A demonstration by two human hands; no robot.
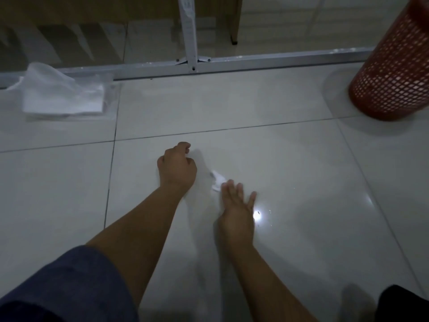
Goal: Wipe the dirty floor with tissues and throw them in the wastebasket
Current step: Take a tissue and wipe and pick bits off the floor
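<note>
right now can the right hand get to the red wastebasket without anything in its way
Probably yes, with a stretch. The right hand lies open on the floor beside a small crumpled tissue, and only bare tile lies between it and the red wastebasket at the far right. Nothing blocks that path.

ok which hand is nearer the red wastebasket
Right. The right hand lies open on the floor below-left of the red wastebasket; the left hand, fingers curled, is further left.

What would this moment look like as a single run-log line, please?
left hand: grips tissue | right hand: open by tissue | wastebasket: far right | tissue pack: far left
</note>
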